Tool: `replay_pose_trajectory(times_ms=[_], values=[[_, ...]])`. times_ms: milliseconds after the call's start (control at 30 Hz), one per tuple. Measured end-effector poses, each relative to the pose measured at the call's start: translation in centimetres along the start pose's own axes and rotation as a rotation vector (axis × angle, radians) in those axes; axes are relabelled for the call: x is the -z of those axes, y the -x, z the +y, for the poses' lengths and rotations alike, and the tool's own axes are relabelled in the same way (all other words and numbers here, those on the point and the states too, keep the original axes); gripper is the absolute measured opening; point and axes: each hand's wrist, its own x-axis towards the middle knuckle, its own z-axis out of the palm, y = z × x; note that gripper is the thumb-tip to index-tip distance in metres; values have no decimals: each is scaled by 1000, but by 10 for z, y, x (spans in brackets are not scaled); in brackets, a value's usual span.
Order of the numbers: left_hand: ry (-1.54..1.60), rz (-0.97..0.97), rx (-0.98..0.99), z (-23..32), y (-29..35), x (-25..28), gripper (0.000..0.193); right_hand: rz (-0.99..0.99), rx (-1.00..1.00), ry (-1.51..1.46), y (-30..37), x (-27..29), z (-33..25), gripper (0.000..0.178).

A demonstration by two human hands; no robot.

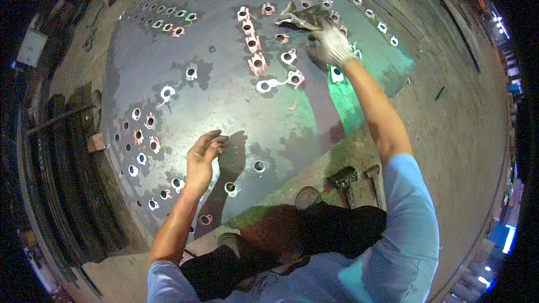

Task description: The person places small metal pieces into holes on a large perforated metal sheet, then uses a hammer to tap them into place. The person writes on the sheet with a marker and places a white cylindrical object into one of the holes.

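A large dark steel plate (224, 112) spreads before me, dotted with round holes, many ringed with white or pink paint. My right hand (332, 47), in a pale glove with a knitted cuff, reaches to the far right part of the plate. Its fingers are closed on a crumpled, dirty grey rag (303, 18) lying over some marked holes. Bare and dark at the fingertips, my left hand (203, 160) hovers above the near left part of the plate. It holds nothing, and its fingers are loosely bent with the thumb apart.
Two hammers (343, 180) rest on the floor beyond my right knee, beside a round metal piece (307, 197). Long dark steel bars (70, 174) are stacked at the left. A small brownish block (96, 142) stands by the plate's left edge. Green light falls across the plate's right side.
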Motion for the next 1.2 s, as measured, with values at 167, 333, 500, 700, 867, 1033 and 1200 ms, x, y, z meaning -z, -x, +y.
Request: replay_pose_trajectory(times_ms=[167, 333, 500, 700, 867, 1033, 1200], values=[[62, -14, -29, -1, -27, -14, 33, -224, -340, -22, -59, -36, 48, 53], [-64, 188, -57, 30, 7, 35, 34, 138, -305, -103, 47, 62, 10, 56], [-201, 333, 109, 45, 92, 64, 33, -398, -421, 134, 188, 128, 21, 55], [-173, 442, 521, 94, 234, 70, 38, -1037, -545, -314, 380, 242, -31, 53], [1018, 558, 740, 170, 268, 33, 58, -866, -602, -382, 550, 410, -96, 46], [1149, 207, 650, 302, 249, -29, 79, -1200, -915, -431, 675, 471, -125, 45], [1154, 231, 608, 374, 256, -67, 80, -974, -1030, -622, 694, 479, -84, 45]])
